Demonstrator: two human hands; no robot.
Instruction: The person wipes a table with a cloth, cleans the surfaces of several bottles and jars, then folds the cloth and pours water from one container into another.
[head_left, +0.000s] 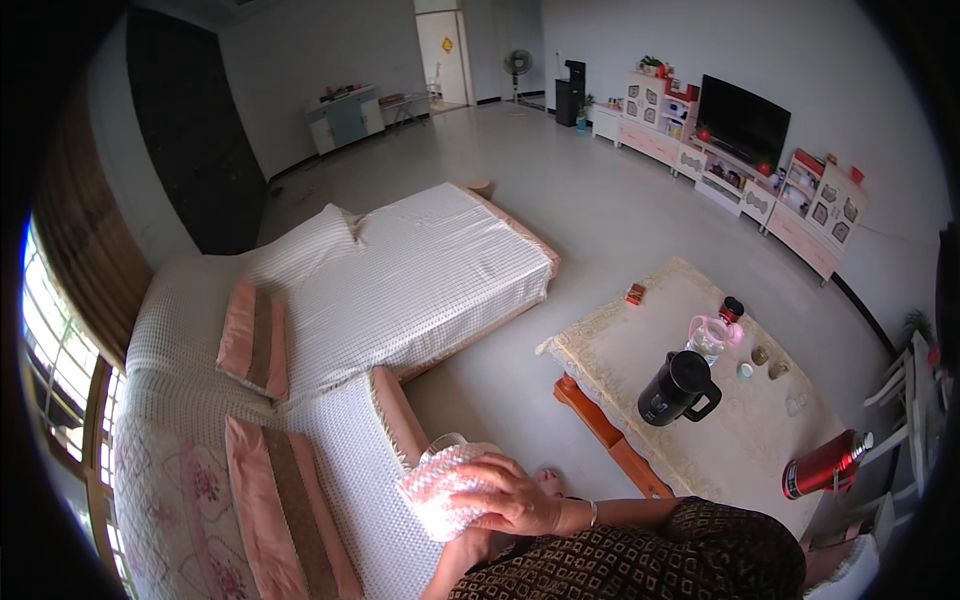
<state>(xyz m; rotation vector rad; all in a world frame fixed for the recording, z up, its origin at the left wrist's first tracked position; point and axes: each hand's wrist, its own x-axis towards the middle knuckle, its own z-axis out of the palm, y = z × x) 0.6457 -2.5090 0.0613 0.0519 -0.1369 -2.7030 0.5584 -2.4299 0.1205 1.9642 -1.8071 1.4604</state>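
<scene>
A pink and white knitted cloth (439, 491) is bunched up in front of me, close to the sofa's arm. My right hand (506, 491), with a bangle at the wrist, grips the cloth from above, fingers spread across it. Beyond the cloth pokes the clear rim of what looks like a glass (448, 442); the remainder is covered. From below, my left hand (474, 546) supports the wrapped glass, its fingers mostly hidden by cloth and right hand.
At right, a coffee table (600, 337) under a lace cloth carries a black jug (675, 390), a pink-handled bottle (706, 341), small glasses (780, 367) and a red thermos (825, 465). The sofa (405, 247) with pink cushions (281, 510) spans the left. A TV cabinet (645, 142) lines the far wall.
</scene>
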